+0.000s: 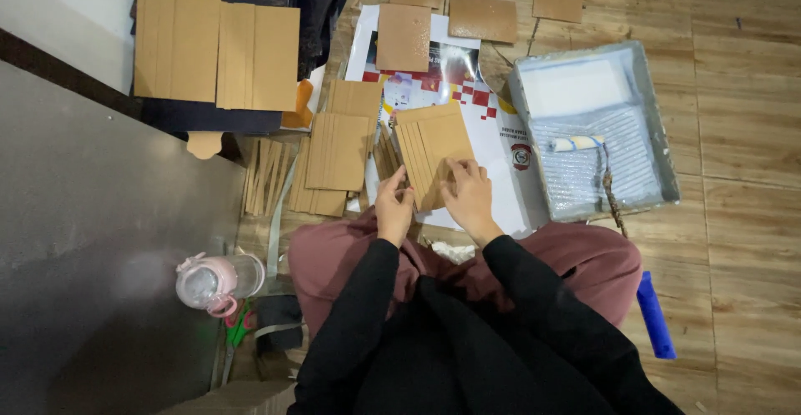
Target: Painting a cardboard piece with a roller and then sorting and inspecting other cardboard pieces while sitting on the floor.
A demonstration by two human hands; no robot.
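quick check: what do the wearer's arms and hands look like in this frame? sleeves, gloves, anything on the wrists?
Both arms are in long black sleeves that end at the wrists. The left hand and right hand are bare: no gloves. No rings, watch or bracelets can be made out at this size. No markings show on the sleeves; the fabric looks plain and loose.

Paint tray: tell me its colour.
Grey, with white paint inside the tray; seen in the head view.

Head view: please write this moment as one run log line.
left hand: on fanned cardboard strips | right hand: on strips | paint tray: right
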